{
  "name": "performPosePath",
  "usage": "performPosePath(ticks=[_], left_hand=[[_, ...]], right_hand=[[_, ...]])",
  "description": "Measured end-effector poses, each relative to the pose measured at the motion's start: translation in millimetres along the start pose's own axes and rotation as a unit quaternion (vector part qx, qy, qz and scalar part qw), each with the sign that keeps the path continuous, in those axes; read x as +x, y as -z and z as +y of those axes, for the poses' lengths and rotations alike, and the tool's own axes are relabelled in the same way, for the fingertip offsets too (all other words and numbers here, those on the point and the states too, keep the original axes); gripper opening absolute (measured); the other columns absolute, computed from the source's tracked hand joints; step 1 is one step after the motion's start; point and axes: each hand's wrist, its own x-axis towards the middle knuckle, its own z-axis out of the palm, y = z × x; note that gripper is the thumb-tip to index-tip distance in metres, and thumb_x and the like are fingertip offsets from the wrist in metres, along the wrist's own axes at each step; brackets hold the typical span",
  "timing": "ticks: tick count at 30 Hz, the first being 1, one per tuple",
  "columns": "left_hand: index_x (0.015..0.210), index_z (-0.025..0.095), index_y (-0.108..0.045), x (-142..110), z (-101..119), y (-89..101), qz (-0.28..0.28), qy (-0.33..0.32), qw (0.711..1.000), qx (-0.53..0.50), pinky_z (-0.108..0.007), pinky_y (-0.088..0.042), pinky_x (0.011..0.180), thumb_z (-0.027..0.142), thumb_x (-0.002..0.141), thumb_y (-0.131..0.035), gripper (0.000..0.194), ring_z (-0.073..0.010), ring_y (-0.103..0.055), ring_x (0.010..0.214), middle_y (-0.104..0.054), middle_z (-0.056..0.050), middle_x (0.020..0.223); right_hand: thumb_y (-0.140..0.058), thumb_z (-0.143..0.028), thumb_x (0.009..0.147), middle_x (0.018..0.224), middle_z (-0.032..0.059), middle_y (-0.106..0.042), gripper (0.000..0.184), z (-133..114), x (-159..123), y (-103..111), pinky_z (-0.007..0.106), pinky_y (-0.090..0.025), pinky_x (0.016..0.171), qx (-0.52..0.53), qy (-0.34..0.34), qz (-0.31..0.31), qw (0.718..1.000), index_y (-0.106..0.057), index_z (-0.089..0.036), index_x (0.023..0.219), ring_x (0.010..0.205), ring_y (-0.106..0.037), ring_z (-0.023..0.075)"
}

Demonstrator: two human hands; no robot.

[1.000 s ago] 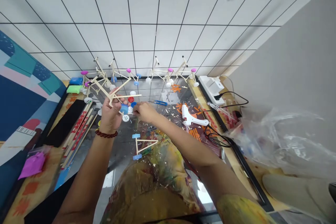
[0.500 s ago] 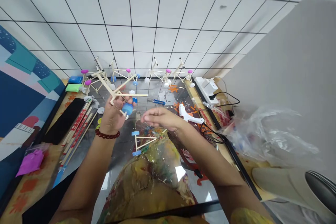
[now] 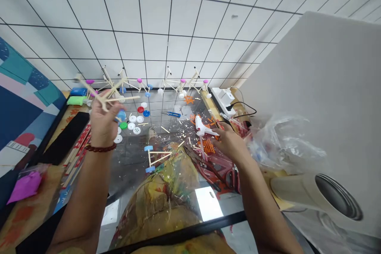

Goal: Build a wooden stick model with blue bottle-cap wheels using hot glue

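Fingers of the left hand (image 3: 102,125) are closed on a stick frame (image 3: 107,100) with a blue wheel (image 3: 120,116), held above the glass table (image 3: 127,162) between nine and ten o'clock, taking the table's middle as the dial's centre and the wall as twelve. Fingers of the right hand (image 3: 228,141) are partly curled at the handle end of a white glue gun (image 3: 200,125), towards three; whether they grip it or only meet it, I cannot tell. A tight or twisting left grip could snap a thin stick or work a joint loose, particularly if any glue is soft. If the gun is hot, a careless hold near its nozzle could burn, and a snagged lead could jerk it aside. Loose bottle caps (image 3: 139,119) lie at ten, close enough to be scattered by a dropping left wrist. At six, a triangular frame with blue wheels (image 3: 160,152) lies just where a low sweep from the right could knock it. A blue cutter (image 3: 172,114) rests near one, offcuts strewn between it and the gun. Standing stick frames (image 3: 182,82) line the wall from ten to one, crowding the raised frame; a power strip (image 3: 218,101) sits at two, and crumpled plastic (image 3: 288,139) bulks at three, beyond the right hand.
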Motion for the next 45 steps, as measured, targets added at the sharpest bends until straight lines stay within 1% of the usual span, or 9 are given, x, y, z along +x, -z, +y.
performPosePath(ticks=[2, 5, 7, 15, 20, 28, 36, 41, 45], left_hand=[[0.112, 0.02, -0.064, -11, -19, -10.8, -0.047, 0.05, 0.997, 0.036, -0.024, -0.054, 0.066, 0.019, 0.056, -0.091, 0.062, -0.0103, -0.061, 0.069, -0.063, 0.003, 0.078], [0.118, 0.022, -0.061, -28, -46, -22.2, -0.101, 0.103, 0.984, 0.1, -0.026, -0.054, 0.072, 0.018, 0.053, -0.09, 0.071, -0.0115, -0.062, 0.075, -0.063, 0.003, 0.083], [0.12, 0.022, -0.059, -36, -59, -22.8, -0.129, 0.107, 0.977, 0.134, -0.027, -0.054, 0.075, 0.02, 0.053, -0.09, 0.073, -0.0119, -0.062, 0.077, -0.062, 0.002, 0.086], [0.127, 0.023, -0.058, -52, -67, -7.9, -0.211, 0.149, 0.947, 0.189, -0.027, -0.053, 0.076, 0.028, 0.066, -0.083, 0.066, -0.015, -0.06, 0.085, -0.059, -0.002, 0.095], [0.13, 0.022, -0.056, -55, -73, -5.3, -0.225, 0.158, 0.939, 0.204, -0.029, -0.053, 0.079, 0.028, 0.067, -0.081, 0.068, -0.0167, -0.061, 0.087, -0.061, -0.004, 0.1], [0.136, 0.021, -0.051, -57, -89, 4.7, -0.264, 0.134, 0.917, 0.266, -0.044, -0.043, 0.108, 0.035, 0.068, -0.082, 0.076, -0.029, -0.056, 0.123, -0.057, -0.013, 0.136], [0.136, 0.02, -0.051, -58, -82, 1.4, -0.261, 0.164, 0.92, 0.243, -0.046, -0.045, 0.107, 0.036, 0.066, -0.084, 0.08, -0.0319, -0.054, 0.127, -0.056, -0.015, 0.139], [0.134, 0.019, -0.053, -59, -81, 3.8, -0.237, 0.182, 0.926, 0.233, -0.046, -0.048, 0.104, 0.033, 0.063, -0.086, 0.079, -0.0318, -0.056, 0.125, -0.051, -0.016, 0.144], [0.135, 0.02, -0.053, -58, -80, 3.8, -0.239, 0.196, 0.922, 0.235, -0.045, -0.052, 0.099, 0.033, 0.062, -0.087, 0.082, -0.0298, -0.063, 0.115, -0.056, -0.015, 0.138]], right_hand=[[-0.068, -0.026, 0.079, 0.12, 0.0114, -0.066, 0.02, -11, 4, -12, 0.033, -0.05, 0.075, -0.01, 0.051, 0.0, 0.999, -0.075, -0.022, 0.097, 0.08, -0.066, 0.0189], [-0.059, -0.017, 0.087, 0.095, 0.0057, -0.073, 0.018, -45, 16, -38, 0.029, -0.048, 0.078, 0.034, 0.162, -0.062, 0.984, -0.075, -0.022, 0.095, 0.082, -0.066, 0.0179], [-0.059, -0.013, 0.086, 0.095, 0.0054, -0.074, 0.02, -69, 27, -56, 0.027, -0.046, 0.079, 0.017, 0.199, -0.115, 0.973, -0.075, -0.022, 0.094, 0.089, -0.067, 0.0186], [-0.059, -0.037, 0.09, 0.089, 0.0077, -0.076, 0.021, -104, 52, -101, 0.027, -0.042, 0.064, -0.112, 0.123, -0.172, 0.971, -0.075, -0.024, 0.085, 0.08, -0.068, 0.0218], [-0.057, -0.031, 0.089, 0.089, 0.0107, -0.077, 0.021, -107, 52, -102, 0.029, -0.045, 0.066, -0.132, 0.084, -0.178, 0.971, -0.076, -0.023, 0.086, 0.083, -0.07, 0.0247], [-0.057, -0.041, 0.092, 0.092, 0.0096, -0.077, 0.026, -111, 52, -97, 0.03, -0.046, 0.072, -0.117, 0.045, -0.191, 0.974, -0.075, -0.023, 0.088, 0.088, -0.071, 0.0247], [-0.064, -0.04, 0.086, 0.092, 0.003, -0.077, 0.022, -91, 42, -68, 0.026, -0.043, 0.067, -0.083, 0.063, -0.148, 0.984, -0.073, -0.025, 0.1, 0.087, -0.07, 0.0209], [-0.063, -0.034, 0.087, 0.09, 0.0038, -0.076, 0.021, -40, 34, -32, 0.028, -0.046, 0.072, -0.072, 0.021, -0.033, 0.997, -0.074, -0.022, 0.1, 0.081, -0.069, 0.0205], [-0.066, -0.03, 0.084, 0.105, 0.0089, -0.074, 0.025, 1, 34, -26, 0.033, -0.05, 0.083, -0.091, 0.01, 0.017, 0.996, -0.074, -0.019, 0.104, 0.095, -0.068, 0.0248]])
